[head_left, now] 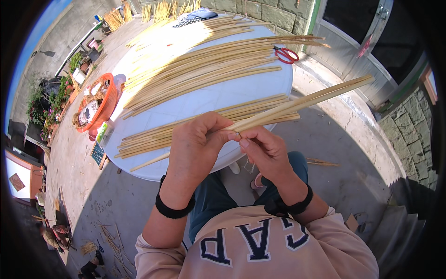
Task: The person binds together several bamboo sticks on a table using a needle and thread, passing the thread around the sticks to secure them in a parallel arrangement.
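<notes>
My left hand [197, 144] is closed around one end of a bundle of pale dried stalks [306, 102], which points up to the right over the table's near edge. Touching the underside of that same end, my right hand [265, 151] is closed in a pinch, thumb against forefinger. A tiny dark, shiny bit shows between the two hands, too small to name. Just beyond my hands, more dried stalks [153, 142] lie side by side on the white table [162, 108]. A wider spread of stalks [200, 67] covers its far part.
Red-handled scissors [286, 56] lie at the table's right edge. Patterned cloth [195, 17] rests at the far end. On the left stands an orange basket [108, 104] with things in it. Loose stalks [114, 246] litter the floor at lower left; a door [348, 42] stands at upper right.
</notes>
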`<state>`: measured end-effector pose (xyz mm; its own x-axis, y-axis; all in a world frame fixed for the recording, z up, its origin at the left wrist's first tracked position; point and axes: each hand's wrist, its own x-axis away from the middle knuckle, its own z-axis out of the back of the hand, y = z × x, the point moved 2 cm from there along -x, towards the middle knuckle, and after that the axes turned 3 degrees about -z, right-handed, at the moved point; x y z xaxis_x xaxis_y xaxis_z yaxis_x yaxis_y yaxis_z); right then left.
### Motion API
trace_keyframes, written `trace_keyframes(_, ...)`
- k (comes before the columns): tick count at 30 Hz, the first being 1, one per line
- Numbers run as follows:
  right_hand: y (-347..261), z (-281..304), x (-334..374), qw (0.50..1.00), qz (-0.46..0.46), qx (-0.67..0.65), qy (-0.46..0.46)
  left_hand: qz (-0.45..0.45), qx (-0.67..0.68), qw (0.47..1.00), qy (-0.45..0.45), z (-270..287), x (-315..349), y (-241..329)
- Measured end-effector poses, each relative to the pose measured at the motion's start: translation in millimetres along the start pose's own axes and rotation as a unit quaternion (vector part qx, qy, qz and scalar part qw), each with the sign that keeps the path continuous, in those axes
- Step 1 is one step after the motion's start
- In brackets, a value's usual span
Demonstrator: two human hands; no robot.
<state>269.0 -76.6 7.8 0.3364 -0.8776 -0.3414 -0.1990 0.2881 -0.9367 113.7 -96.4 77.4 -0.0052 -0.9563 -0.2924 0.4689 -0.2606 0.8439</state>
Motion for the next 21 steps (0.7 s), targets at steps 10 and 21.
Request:
trace_keyframes(10, 8.7, -0.7, 1.5, 0.999, 0.037, -0.028, 0.01, -0.143, -0.135, 0.981, 0.012, -2.8, 3.7, 9.3)
trace_keyframes(21, 9.6, -0.1, 1.7, 0.987, 0.147, 0.061, 0.023, -0.212, -0.153, 0.965, 0.03, -3.6, 13.0, 15.2)
